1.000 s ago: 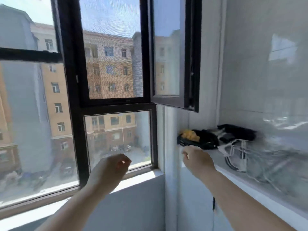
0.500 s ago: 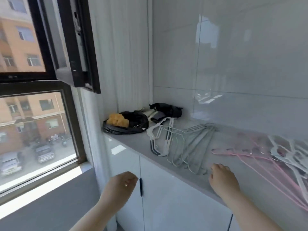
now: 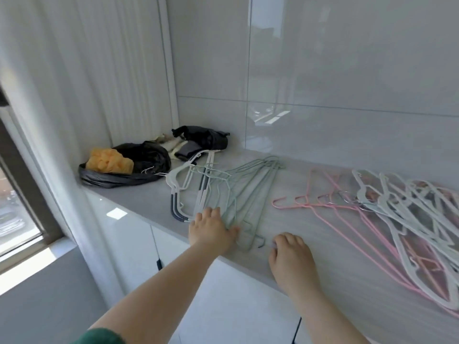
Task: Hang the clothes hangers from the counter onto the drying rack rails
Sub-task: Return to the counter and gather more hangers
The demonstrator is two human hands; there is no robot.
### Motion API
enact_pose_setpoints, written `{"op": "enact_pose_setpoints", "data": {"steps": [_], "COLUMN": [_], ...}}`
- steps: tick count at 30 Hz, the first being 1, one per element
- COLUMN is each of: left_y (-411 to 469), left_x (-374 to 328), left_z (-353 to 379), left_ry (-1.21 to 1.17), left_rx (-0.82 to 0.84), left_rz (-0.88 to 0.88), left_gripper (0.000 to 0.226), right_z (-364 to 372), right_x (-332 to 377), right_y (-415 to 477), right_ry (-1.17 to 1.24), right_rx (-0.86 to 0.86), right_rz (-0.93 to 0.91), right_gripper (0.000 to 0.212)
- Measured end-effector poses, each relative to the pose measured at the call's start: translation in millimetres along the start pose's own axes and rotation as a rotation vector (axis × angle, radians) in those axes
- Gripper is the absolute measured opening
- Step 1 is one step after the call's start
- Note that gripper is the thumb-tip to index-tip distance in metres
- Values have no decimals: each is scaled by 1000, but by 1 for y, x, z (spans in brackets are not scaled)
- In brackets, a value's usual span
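Several pale green wire hangers [image 3: 250, 192] lie fanned out on the grey counter [image 3: 347, 264]. My left hand [image 3: 211, 229] rests flat on their near ends with fingers spread. My right hand [image 3: 291, 254] sits on the bare counter just right of the green hooks, fingertips bent down, holding nothing. White hangers with dark grips [image 3: 186, 192] lie to the left. Pink wire hangers [image 3: 330, 207] and a heap of white plastic hangers [image 3: 412, 209] lie to the right. No drying rack is in view.
A black bag holding an orange cloth [image 3: 119, 167] and another dark bundle [image 3: 206, 140] sit at the counter's far left corner. Glossy white tiles back the counter, white cabinet doors [image 3: 223, 294] hang below it, and a window [image 3: 15, 209] is at the left.
The view swung from the window to the counter. My left hand rose from below the counter edge onto the green hangers. My right hand stays on the counter near its front edge.
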State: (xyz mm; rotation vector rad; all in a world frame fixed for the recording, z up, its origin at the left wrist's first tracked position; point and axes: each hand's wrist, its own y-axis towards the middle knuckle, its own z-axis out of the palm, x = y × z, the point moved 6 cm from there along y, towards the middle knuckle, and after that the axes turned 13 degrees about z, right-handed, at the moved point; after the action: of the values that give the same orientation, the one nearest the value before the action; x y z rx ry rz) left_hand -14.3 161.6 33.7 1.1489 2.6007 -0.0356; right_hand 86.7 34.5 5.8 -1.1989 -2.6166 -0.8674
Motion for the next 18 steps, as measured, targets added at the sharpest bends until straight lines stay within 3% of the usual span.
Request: {"op": "enact_pose_setpoints", "data": {"steps": [4, 9, 13, 18], "left_y": [19, 30, 28, 20], "left_x": [2, 6, 8, 12], "left_z": [7, 8, 4, -9], "left_ry": [127, -11, -23, -512], "left_rx": [45, 61, -35, -288], "left_rz": [-49, -120, -127, -189], "left_gripper": [67, 44, 39, 31], "right_z": [0, 0, 0, 0], "right_x": [-1, 0, -1, -1], "right_y": [0, 0, 0, -1], "right_ry": [-17, -28, -29, -21], "right_rx": [-23, -61, -99, -126], "right_rz": [-4, -17, -25, -32], "right_gripper": [25, 27, 27, 28]}}
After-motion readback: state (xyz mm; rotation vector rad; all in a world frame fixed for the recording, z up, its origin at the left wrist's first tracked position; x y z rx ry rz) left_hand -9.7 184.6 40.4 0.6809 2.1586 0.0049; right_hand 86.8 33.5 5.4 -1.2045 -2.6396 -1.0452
